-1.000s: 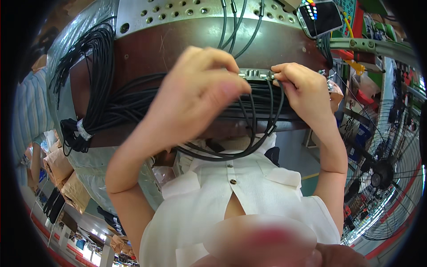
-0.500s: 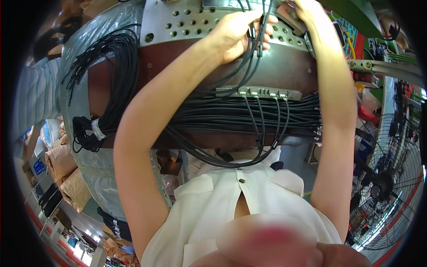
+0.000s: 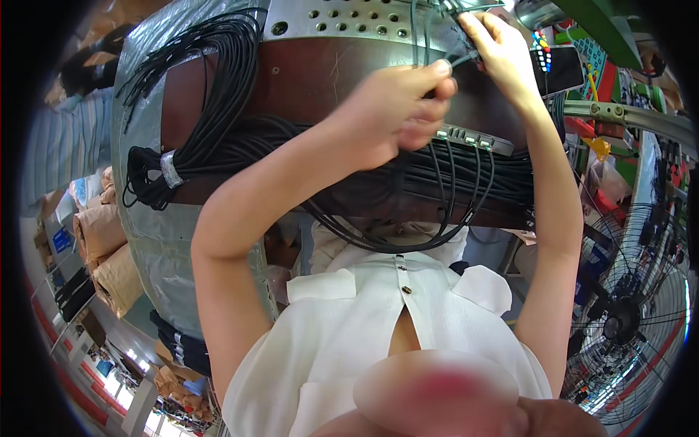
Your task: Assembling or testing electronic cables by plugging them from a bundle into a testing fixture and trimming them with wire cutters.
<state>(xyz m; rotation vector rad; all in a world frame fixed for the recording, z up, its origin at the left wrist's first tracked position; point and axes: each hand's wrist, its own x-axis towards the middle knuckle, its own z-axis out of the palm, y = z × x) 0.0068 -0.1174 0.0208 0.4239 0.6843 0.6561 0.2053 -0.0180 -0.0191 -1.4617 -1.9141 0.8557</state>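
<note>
Your left hand (image 3: 397, 109) pinches black cables (image 3: 444, 175) with its fingers (image 3: 429, 80); your right hand (image 3: 502, 54) fingers grip a cable end just beside, over the perforated metal plate (image 3: 342, 22).

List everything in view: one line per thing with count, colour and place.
black cables: many, black, running across the brown table and looping off its near edge
coiled cable bundle: one, black, taped with a grey band, left on the table
brown table: one, dark brown, centre
perforated metal plate: one, grey, top
grey connector strip: one, grey, on the cables, centre right
phone: one, dark, lit screen, upper right
fan: one, black wire guard, right
brown paper bags: several, left
left hand: one, fingers closed around cables
right hand: one, pinching a cable end at the plate
</note>
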